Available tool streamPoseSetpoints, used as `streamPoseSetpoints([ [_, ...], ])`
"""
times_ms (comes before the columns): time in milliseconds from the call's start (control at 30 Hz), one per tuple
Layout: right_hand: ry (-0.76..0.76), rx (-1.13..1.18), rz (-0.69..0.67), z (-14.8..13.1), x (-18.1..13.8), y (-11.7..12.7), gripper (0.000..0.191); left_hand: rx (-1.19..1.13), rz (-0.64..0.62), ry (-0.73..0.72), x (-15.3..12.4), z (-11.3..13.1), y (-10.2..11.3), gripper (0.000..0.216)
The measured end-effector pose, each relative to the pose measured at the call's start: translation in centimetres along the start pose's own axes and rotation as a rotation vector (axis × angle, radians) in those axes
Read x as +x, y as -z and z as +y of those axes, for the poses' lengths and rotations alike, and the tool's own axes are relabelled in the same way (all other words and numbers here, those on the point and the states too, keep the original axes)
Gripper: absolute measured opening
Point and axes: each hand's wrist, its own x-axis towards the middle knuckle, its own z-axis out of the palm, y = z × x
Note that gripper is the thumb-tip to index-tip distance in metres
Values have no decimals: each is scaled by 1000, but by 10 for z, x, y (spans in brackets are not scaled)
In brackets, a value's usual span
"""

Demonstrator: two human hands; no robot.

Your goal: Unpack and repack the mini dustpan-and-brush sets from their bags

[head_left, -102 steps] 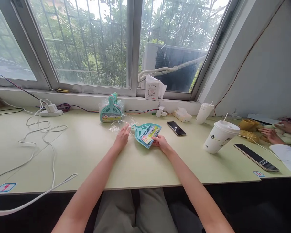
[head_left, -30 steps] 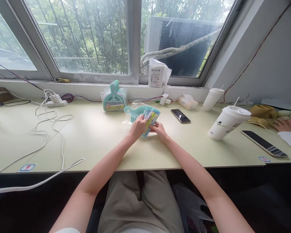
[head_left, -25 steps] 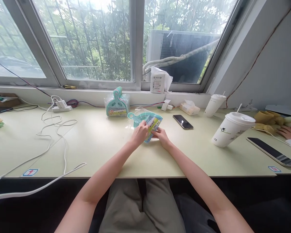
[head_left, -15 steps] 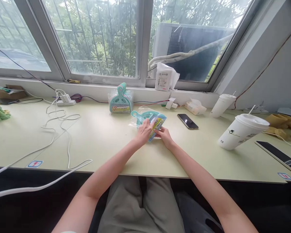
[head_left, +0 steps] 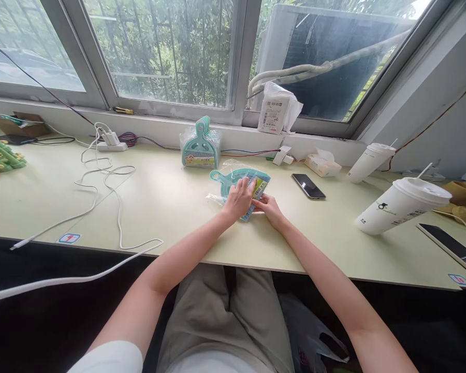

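Observation:
A small turquoise dustpan and brush set (head_left: 227, 180) in a clear plastic bag lies on the table in front of me, its ring handle to the left. My left hand (head_left: 238, 199) rests over its middle, fingers bent against the yellow and blue label (head_left: 259, 187). At the lower right edge, my right hand (head_left: 268, 207) grips the set between thumb and fingers; part of that grip is hidden underneath. Behind it, near the window sill, stands a stack of similar bagged dustpan sets (head_left: 200, 147).
To the right are a phone (head_left: 309, 186), a tissue pack (head_left: 323, 162), two white cups (head_left: 402, 207) and a larger dark-screened device (head_left: 450, 246). A white cable (head_left: 118, 207) winds across the left side from a power strip (head_left: 112, 146). Green stalk-like items (head_left: 2, 155) lie far left.
The camera view has tilted down and shifted slightly, moving the whole scene in the picture. Both hands stay on the dustpan and brush set, with the left hand's fingers slightly shifted over the label.

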Motion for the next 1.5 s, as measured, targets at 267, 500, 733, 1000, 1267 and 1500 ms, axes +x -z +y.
streamPoseSetpoints([
  [267, 20, 0, 39, -1, 1, 2, 52, -63, 26, 30, 1, 3, -6, 60],
  [500, 33, -22, 44, 0, 1, 4, 53, -83, 20, 46, 2, 1, -6, 60],
  [733, 53, 3, 54, 0, 1, 4, 51, -228, 89, 23, 4, 2, -6, 55],
  [1000, 50, -10, 69, 2, 2, 4, 51, -181, 43, 31, 9, -1, -17, 57],
  [1267, 61, 4, 93, 3, 3, 5, 50, -174, 81, -6, 11, -3, -16, 55],
  [1500, 60, 10, 69, 0, 2, 4, 52, -75, 146, -13, 13, -5, -24, 51],
])
